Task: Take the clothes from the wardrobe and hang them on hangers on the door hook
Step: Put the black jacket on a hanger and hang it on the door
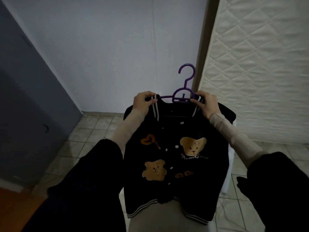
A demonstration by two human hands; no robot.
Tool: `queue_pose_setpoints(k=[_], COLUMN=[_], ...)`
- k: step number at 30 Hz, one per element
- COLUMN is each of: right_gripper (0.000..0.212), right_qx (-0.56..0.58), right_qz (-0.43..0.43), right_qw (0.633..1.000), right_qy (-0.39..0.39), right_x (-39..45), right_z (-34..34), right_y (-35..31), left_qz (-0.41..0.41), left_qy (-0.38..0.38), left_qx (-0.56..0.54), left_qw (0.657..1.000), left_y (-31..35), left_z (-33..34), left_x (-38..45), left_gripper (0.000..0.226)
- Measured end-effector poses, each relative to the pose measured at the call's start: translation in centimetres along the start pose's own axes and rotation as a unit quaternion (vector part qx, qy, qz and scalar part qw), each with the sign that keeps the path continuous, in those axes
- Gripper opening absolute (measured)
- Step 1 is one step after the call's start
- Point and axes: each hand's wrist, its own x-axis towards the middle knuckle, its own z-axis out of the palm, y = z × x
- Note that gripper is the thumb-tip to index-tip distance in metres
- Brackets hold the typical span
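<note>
Item: dark jacket (175,158), bear patches + heart patches on front, white snap buttons, striped rib collar & hem. Held up in front of person, mid-frame, front facing camera, hem hanging low over pale surface (160,220) below (what it is: can't tell).

Hanger: purple plastic hanger (184,91), hook upright, above collar; arms run into the neck opening, centre bar visible betw. the two hands. Hook free in air, not on anything.

L hand (144,102): fingers curled round collar/shoulder at jacket's left-frame side, gripping fabric, prob. w/ hanger end inside.
R hand (206,102): fingers curled, pinching collar stripe + hanger arm at the other side.
Sleeves: beige inner sleeves at wrists, dark outer sleeves nearer camera.

Room:
- Wall (117,47): pale, bluish in dim light, thin vertical crack line right of centre.
- Grey-blue panel (25,97), left – door or wardrobe side, can't tell; small dark mark low on it.
- Mattress (259,72): white, quilted diamond stitch, stood on edge vs. wall at right, just beside hanger hook in view.
- Floor (87,131): light square tiles, dark grout, shows left of jacket & bottom right.
- Wood-tone strip (15,203): bottom-left corner, at foot of grey-blue panel.
- White item (231,158) behind jacket's right edge – unclear.

Lighting: low, dim overall.
</note>
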Motion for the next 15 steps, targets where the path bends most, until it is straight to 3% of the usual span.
queue_pose_setpoints(k=[5, 15], right_gripper=[0.025, 0.033], right_qx=[-0.062, -0.141], right_qz=[0.055, 0.115], right_qw=[0.996, 0.981], right_qy=[-0.037, -0.065], right_x=[2.0, 4.0], right_z=[3.5, 8.7], right_y=[3.1, 7.9], left_qz=[-0.059, -0.097], left_qy=[0.013, -0.013], left_qx=[0.002, 0.079], left_qw=[0.998, 0.992], left_y=[-3.9, -10.1], left_z=[2.2, 7.1], left_x=[2.5, 6.8], left_gripper=[0.022, 0.022])
